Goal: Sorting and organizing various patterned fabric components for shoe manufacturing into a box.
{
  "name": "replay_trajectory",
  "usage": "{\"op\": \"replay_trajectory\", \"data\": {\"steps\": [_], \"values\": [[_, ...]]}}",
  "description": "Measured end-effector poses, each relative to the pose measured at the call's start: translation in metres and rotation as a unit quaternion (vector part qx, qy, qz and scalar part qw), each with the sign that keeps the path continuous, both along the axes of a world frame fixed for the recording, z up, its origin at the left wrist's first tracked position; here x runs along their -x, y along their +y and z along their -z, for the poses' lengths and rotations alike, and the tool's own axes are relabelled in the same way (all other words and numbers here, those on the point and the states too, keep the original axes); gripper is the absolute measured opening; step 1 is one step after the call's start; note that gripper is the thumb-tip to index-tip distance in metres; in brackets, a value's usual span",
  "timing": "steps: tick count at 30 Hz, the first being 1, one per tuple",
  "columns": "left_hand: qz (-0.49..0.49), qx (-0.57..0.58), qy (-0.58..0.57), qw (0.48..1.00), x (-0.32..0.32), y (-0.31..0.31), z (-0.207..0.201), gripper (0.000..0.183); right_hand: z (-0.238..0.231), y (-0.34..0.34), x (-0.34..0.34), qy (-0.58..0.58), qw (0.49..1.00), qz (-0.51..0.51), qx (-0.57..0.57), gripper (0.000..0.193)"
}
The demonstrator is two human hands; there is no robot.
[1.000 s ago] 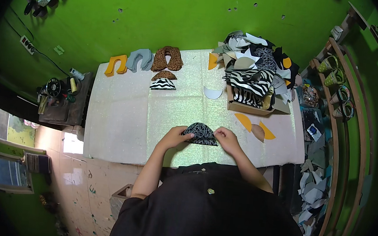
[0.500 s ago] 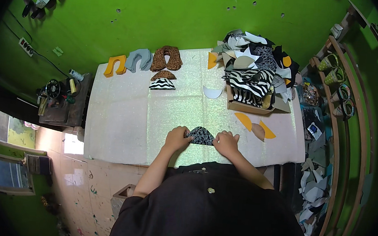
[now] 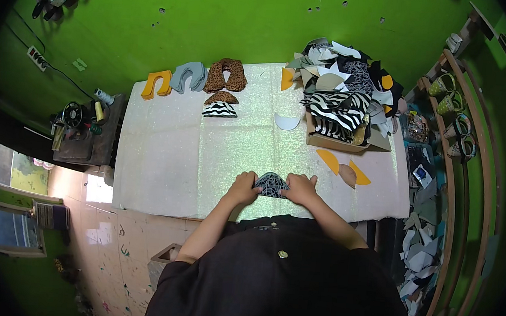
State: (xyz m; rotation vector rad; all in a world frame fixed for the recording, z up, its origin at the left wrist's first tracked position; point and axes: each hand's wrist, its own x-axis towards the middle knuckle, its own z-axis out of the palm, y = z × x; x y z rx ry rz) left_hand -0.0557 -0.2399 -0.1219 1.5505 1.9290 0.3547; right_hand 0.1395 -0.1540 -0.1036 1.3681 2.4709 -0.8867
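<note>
A half-moon piece of black material with a grey scribble pattern (image 3: 271, 185) is at the table's front edge, its curved side away from me. It seems to be a small stack, with a paler rim along the curve. My left hand (image 3: 244, 187) grips its left end, thumb on top and fingers round the outer edge. Its right end is pinched the same way in my right hand (image 3: 301, 190). Both hands rest close to the sparkly white tabletop (image 3: 163, 156). My palms hide the two tips of the piece.
Yellow (image 3: 156, 83), grey (image 3: 188, 78) and leopard-print U-shaped stacks (image 3: 226, 76) stand at the back left. Below lie zebra-print half-moons (image 3: 220, 110). An overfull cardboard box (image 3: 335, 143) holds scraps at right, near loose yellow pieces (image 3: 327, 161). A sewing machine (image 3: 72, 117) is left.
Both hands have closed further inward over the patterned half-moon, covering more of its ends. Its far edge now looks raised, with a pale rim showing.
</note>
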Motion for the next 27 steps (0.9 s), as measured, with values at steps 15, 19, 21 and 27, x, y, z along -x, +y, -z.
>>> {"op": "replay_trajectory", "data": {"steps": [15, 19, 21, 27], "values": [[0.023, -0.276, 0.057, 0.959, -0.022, -0.027, -0.022, 0.026, 0.012, -0.023, -0.019, 0.214, 0.954, -0.056, -0.203, 0.027], [0.008, -0.262, 0.103, 0.960, -0.026, -0.034, 0.022, 0.031, 0.034, -0.029, -0.016, 0.167, 0.954, -0.062, -0.242, 0.030], [0.001, -0.227, 0.096, 0.969, -0.029, -0.033, 0.023, 0.031, 0.030, -0.027, -0.013, 0.167, 0.960, -0.058, -0.217, 0.032], [-0.016, -0.136, 0.031, 0.990, -0.020, -0.018, -0.007, 0.030, 0.004, -0.013, -0.008, 0.145, 0.988, 0.008, -0.057, 0.036]]}}
